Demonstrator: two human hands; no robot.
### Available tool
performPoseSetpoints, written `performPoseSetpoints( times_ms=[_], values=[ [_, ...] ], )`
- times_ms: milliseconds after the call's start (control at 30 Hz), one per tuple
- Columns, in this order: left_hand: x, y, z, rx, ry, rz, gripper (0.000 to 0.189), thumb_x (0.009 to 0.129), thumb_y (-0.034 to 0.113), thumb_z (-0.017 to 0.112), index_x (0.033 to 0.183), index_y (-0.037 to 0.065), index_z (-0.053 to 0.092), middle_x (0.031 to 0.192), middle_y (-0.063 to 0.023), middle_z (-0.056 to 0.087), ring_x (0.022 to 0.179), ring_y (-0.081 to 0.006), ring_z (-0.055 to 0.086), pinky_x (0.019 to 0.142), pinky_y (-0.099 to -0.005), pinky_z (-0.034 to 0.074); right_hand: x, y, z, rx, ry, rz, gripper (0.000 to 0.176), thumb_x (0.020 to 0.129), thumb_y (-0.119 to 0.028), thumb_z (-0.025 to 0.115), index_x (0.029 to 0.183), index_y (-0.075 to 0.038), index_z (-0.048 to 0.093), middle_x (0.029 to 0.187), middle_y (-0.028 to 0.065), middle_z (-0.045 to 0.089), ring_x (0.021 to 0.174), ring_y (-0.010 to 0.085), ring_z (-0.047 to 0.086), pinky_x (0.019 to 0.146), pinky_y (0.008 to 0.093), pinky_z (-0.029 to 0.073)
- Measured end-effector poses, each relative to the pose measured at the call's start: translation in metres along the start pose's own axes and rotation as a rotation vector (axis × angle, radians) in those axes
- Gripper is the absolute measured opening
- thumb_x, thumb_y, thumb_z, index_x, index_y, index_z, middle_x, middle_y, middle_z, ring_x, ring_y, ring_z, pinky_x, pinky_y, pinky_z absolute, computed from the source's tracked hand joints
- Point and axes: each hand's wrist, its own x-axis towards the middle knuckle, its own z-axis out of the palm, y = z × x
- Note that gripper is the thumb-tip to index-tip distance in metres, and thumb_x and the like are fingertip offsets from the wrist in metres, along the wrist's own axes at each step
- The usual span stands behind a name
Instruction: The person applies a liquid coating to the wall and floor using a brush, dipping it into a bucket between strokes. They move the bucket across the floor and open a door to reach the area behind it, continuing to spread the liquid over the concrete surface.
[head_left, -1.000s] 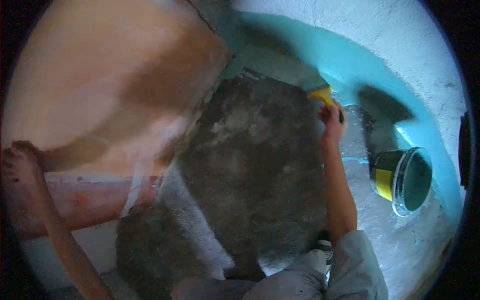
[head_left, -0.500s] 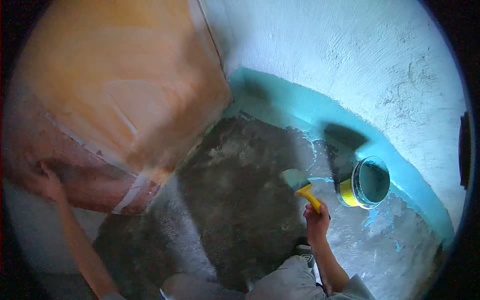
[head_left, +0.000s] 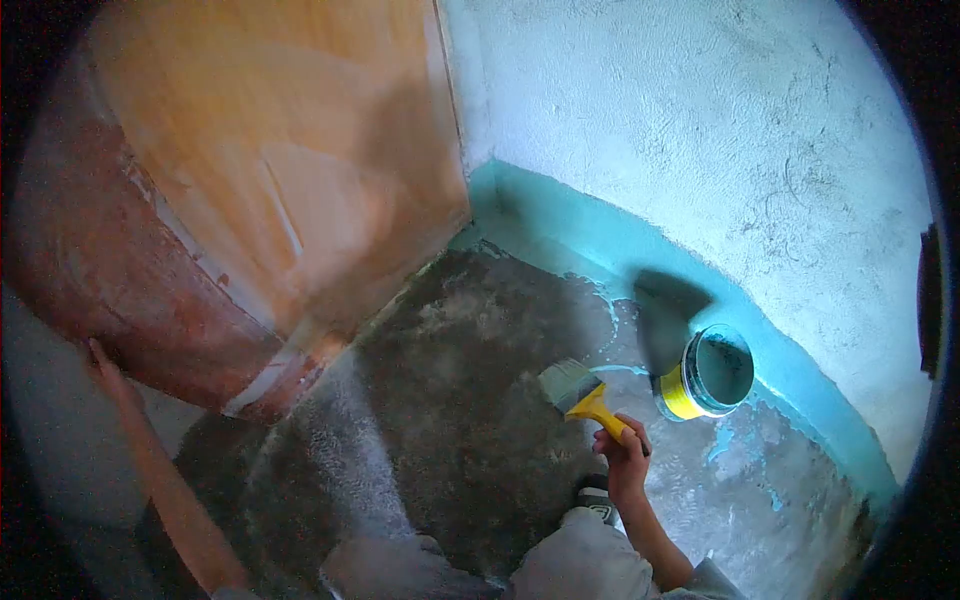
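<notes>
My right hand [head_left: 625, 462] is closed round a wide paintbrush [head_left: 598, 406] with a yellow handle. Its bristles, coated in teal paint, point up and left above the dark floor. Right of the brush stands a paint bucket [head_left: 680, 396] with a yellow label and teal paint inside. At the far left, my left hand [head_left: 118, 388] is at the lower edge of an orange and reddish-brown wooden panel [head_left: 200, 330]. One digit shows against that edge; the other fingers are hidden, and the hand appears to grip it.
A teal painted band [head_left: 590, 225] runs along the foot of the rough white wall [head_left: 680, 120] and onto the floor [head_left: 460, 370]. Teal drips and patches [head_left: 722, 440] lie near the bucket. My shoe [head_left: 595, 497] is just below the right hand.
The view has shifted slightly. My left hand has gone from a blur over the panel to its lower edge. The brush has moved left and slightly down, still in my right hand.
</notes>
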Motion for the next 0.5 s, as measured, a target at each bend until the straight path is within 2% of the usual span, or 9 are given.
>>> performPoseSetpoints(
  times_ms=[100, 200, 300, 400, 500],
  values=[
    [-0.002, -0.010, -0.007, -0.009, -0.002, -0.016, 0.074, 0.097, 0.054, 0.041, 0.142, -0.003, 0.026, 0.145, -0.0274, 0.018, 0.135, -0.0434, 0.018, 0.107, -0.0569, 0.022, -0.004, -0.007, 0.009, -0.179, -0.037, -0.050, 0.038, 0.093, -0.023, 0.057, 0.123, 0.001, 0.054, 0.093, 0.0160, 0.067, 0.079, 0.0223, 0.066, 0.075, 0.0340, 0.053],
    [-0.003, -0.017, -0.013, -0.020, 0.003, -0.030, 0.073, 0.096, 0.053, 0.042, 0.140, -0.003, 0.027, 0.143, -0.0271, 0.020, 0.133, -0.0431, 0.020, 0.106, -0.0564, 0.023, -0.003, -0.012, 0.013, -0.353, -0.143, -0.135, 0.033, 0.093, -0.013, 0.057, 0.123, 0.001, 0.056, 0.099, 0.0143, 0.067, 0.082, 0.0215, 0.067, 0.077, 0.0331, 0.053],
    [-0.004, -0.025, -0.020, -0.033, 0.006, -0.051, 0.071, 0.096, 0.053, 0.043, 0.139, -0.003, 0.028, 0.141, -0.0268, 0.022, 0.131, -0.0427, 0.021, 0.105, -0.0560, 0.024, 0.001, -0.022, 0.020, -0.740, -0.249, -0.310, 0.031, 0.088, -0.002, 0.061, 0.119, -0.001, 0.059, 0.105, 0.0147, 0.066, 0.087, 0.0248, 0.067, 0.079, 0.0338, 0.053],
    [-0.007, -0.031, -0.023, -0.041, 0.008, -0.064, 0.070, 0.096, 0.052, 0.044, 0.137, -0.003, 0.030, 0.139, -0.0266, 0.024, 0.129, -0.0424, 0.023, 0.103, -0.0555, 0.025, 0.007, -0.048, 0.037, -0.958, -0.427, -0.576, 0.039, 0.084, 0.001, 0.066, 0.122, -0.006, 0.061, 0.110, 0.0146, 0.065, 0.095, 0.0284, 0.066, 0.082, 0.0349, 0.052],
    [-0.009, -0.038, -0.028, -0.041, 0.014, -0.073, 0.068, 0.096, 0.051, 0.045, 0.136, -0.003, 0.031, 0.137, -0.0263, 0.025, 0.127, -0.0421, 0.025, 0.102, -0.0550, 0.026, 0.014, -0.032, 0.029, -0.992, -0.435, -0.666, 0.040, 0.082, 0.001, 0.067, 0.121, -0.007, 0.061, 0.113, 0.0163, 0.061, 0.094, 0.0309, 0.065, 0.079, 0.0347, 0.052]
  ],
)
